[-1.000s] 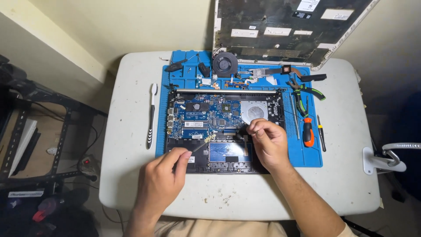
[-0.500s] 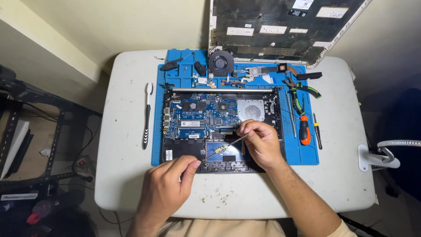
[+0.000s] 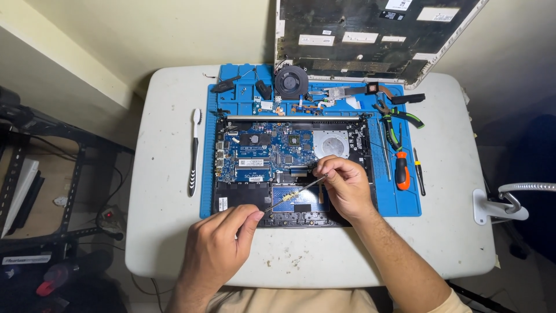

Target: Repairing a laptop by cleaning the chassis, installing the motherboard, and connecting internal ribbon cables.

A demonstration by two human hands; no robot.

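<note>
1. Table [image 3: 162, 232]: white, rounded corners; bare margins left, right and along the near edge; wall at the far edge.
2. Blue work mat [image 3: 405, 203]: covers the table's middle; its far strip is crowded with loose parts, its right strip with tools.
3. Detached laptop cover [image 3: 370, 35]: propped upright against the wall behind the mat.
4. Opened laptop base [image 3: 289, 165]: centred on the mat, blue circuit board exposed, dark palm-rest zone nearest the person.
5. Right hand [image 3: 343, 188]: over the base's near-right area, fingertips pinched on the upper end of the thin metal tool.
6. Left hand [image 3: 223, 243]: at the base's near-left edge, thumb and forefinger pinched on the tool's lower end.
7. Cooling fan [image 3: 291, 82]: round, black, on the mat's far strip.
8. Toothbrush [image 3: 194, 153]: lying lengthwise on the table, just left of the mat.
9. Pliers [image 3: 397, 124]: green-handled, on the right strip.
10. Orange-handled screwdriver [image 3: 402, 171]: below the pliers.
11. Thin metal tool [image 3: 292, 195]: slender, silvery, slanting across the touchpad area between both hands.
</note>
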